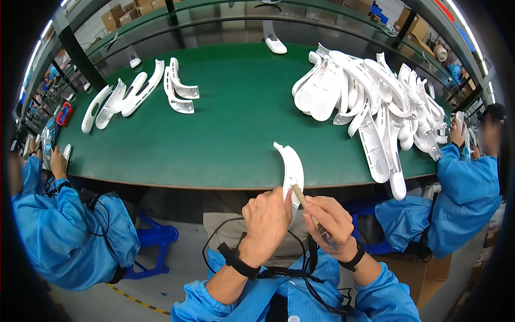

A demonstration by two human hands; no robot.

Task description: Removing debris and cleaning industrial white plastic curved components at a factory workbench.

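Note:
At the near edge of the green table, my left hand (266, 219) grips the lower end of a curved white plastic shell (291, 165), its upper end pointing away from me. My right hand (331, 221) is closed around a slim tool with a tan, tape-like wrapped end (298, 195) and a clear-looking handle. The tool's tip touches or nearly touches the shell beside my left fingers. I cannot make out what kind of tip it has. My left fingers hide the shell's lower end.
A big heap of white plastic shells (370, 96) covers the right of the green table (214, 145). Several more shells (142, 94) lie in a row at the far left. Co-workers in blue smocks sit on both sides. Blue stools (156, 239) stand below. Black cords hang at my wrists.

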